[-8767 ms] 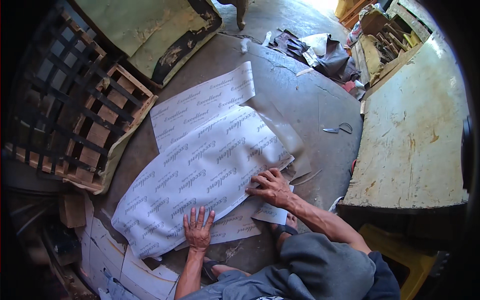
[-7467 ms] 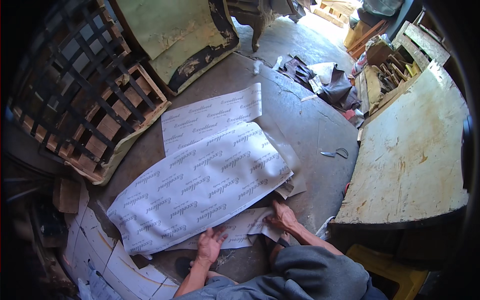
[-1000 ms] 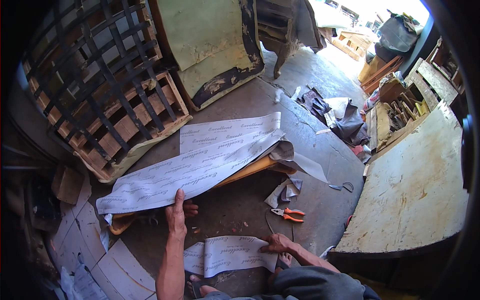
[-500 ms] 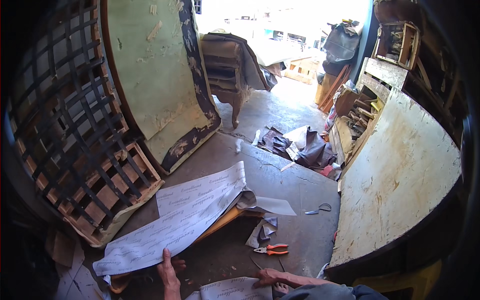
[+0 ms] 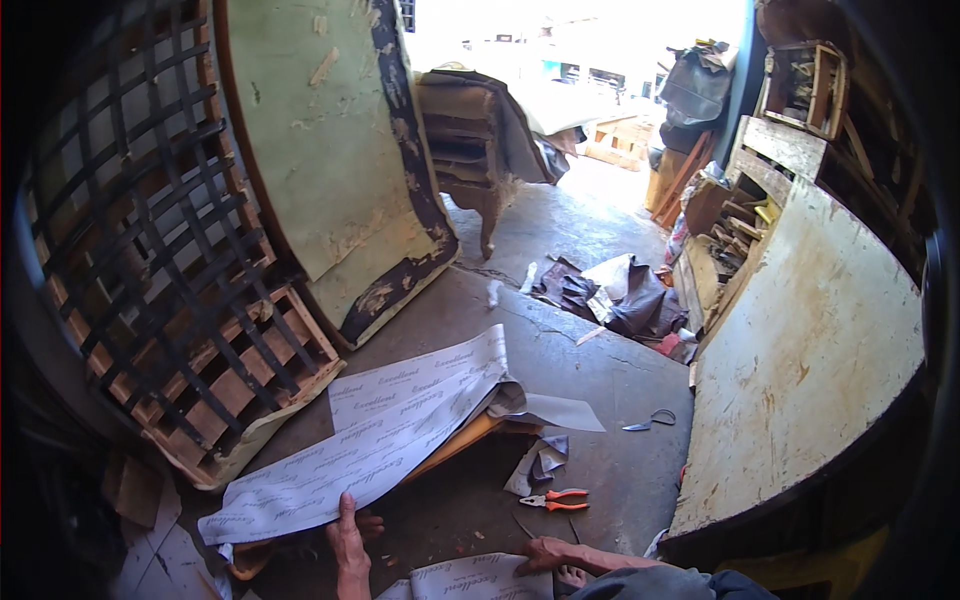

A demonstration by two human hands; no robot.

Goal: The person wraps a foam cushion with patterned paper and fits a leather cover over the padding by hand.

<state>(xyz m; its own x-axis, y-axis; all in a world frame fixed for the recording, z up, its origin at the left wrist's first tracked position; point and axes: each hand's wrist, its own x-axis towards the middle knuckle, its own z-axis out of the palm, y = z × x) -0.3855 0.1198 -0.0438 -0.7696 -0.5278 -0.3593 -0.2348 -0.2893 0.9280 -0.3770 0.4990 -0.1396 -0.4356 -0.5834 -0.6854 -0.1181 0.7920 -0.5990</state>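
A long white sheet with repeated grey print [image 5: 375, 440] drapes over a low wooden frame [image 5: 455, 447] in front of me, its far end creased over the frame's corner. My left hand [image 5: 350, 543] is at the sheet's near edge, thumb raised and fingers spread apart, gripping nothing. At the bottom, my right hand [image 5: 550, 555] has its fingers closed on the edge of a second piece of printed sheet [image 5: 470, 580], which lies close to my body. Thin dark strands stick out beside that hand; what they are I cannot make out.
Orange-handled pliers [image 5: 556, 498], a grey scrap [image 5: 540, 464] and scissors [image 5: 650, 420] lie on the floor. Dark cloth scraps [image 5: 630, 300] heap farther off. A webbed wooden frame [image 5: 190, 290] and a pale green panel [image 5: 330, 150] stand left; a curved white board [image 5: 800, 350] leans right.
The whole view has shifted slightly, so everything sits a little farther right. Both hands stay at about the same places on or beside the sheets.
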